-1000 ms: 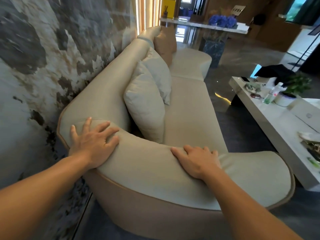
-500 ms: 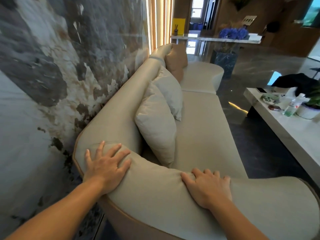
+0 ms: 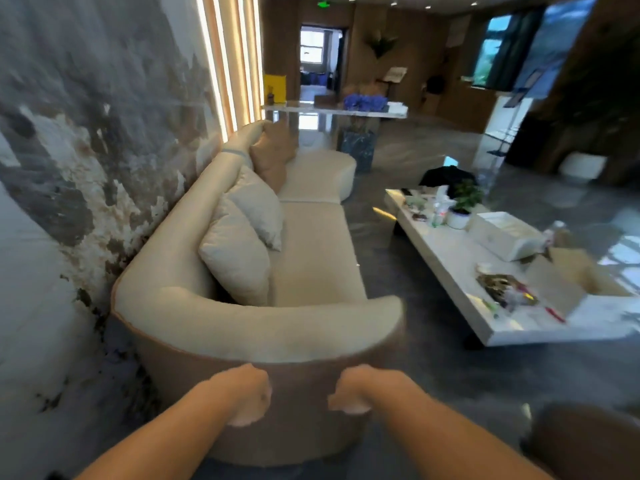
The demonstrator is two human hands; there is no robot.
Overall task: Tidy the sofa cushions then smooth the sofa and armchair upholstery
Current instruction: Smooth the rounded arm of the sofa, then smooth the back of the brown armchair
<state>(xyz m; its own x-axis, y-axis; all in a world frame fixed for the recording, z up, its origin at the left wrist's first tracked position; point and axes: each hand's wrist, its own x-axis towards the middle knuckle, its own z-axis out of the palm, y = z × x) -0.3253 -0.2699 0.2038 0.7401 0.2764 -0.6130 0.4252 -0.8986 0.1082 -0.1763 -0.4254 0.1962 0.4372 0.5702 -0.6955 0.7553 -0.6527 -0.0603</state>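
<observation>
A long beige sofa (image 3: 311, 258) runs along the marbled wall, its near curved armrest (image 3: 263, 327) facing me. Two beige cushions (image 3: 239, 258) lean against the backrest, one behind the other, and a tan cushion (image 3: 273, 157) stands further along. My left hand (image 3: 247, 396) and my right hand (image 3: 353, 389) hang in front of the armrest's brown outer side, off the upholstery. Both hands are blurred, fingers curled downward and holding nothing.
A low white coffee table (image 3: 460, 271) to the right carries a potted plant (image 3: 462, 206), a bottle, a white box and clutter. A brown rounded seat (image 3: 585, 445) sits at the lower right. Grey floor lies between sofa and table. A marble console (image 3: 336, 110) stands beyond.
Both hands have come off the top of the armrest and dropped back toward me. The view has pulled away from the sofa and lifted, showing more of the room.
</observation>
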